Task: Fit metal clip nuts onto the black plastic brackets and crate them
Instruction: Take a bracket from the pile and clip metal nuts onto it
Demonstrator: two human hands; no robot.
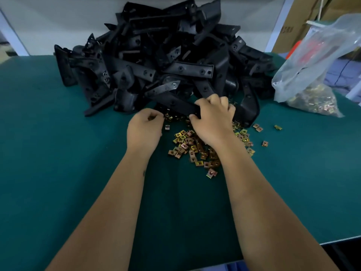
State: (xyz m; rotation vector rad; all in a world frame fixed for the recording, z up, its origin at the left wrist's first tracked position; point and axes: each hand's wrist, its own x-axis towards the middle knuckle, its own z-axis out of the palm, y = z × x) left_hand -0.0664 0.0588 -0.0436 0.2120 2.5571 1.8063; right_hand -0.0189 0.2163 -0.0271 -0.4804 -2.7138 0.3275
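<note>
A big heap of black plastic brackets (156,61) lies at the back of the green table (58,173). In front of it spreads a scatter of brass-coloured metal clip nuts (187,145). My right hand (213,118) grips the end of one black bracket (177,106) at the foot of the heap. My left hand (144,128) is just left of that bracket, fingers curled, pinching a small clip nut (151,117) at the fingertips. No crate is in view.
A clear plastic bag (312,75) holding more clip nuts sits at the right rear. Cardboard boxes (297,26) stand behind it. A few stray clip nuts (264,143) lie right of the pile. The table's front right edge (340,239) runs near my right forearm.
</note>
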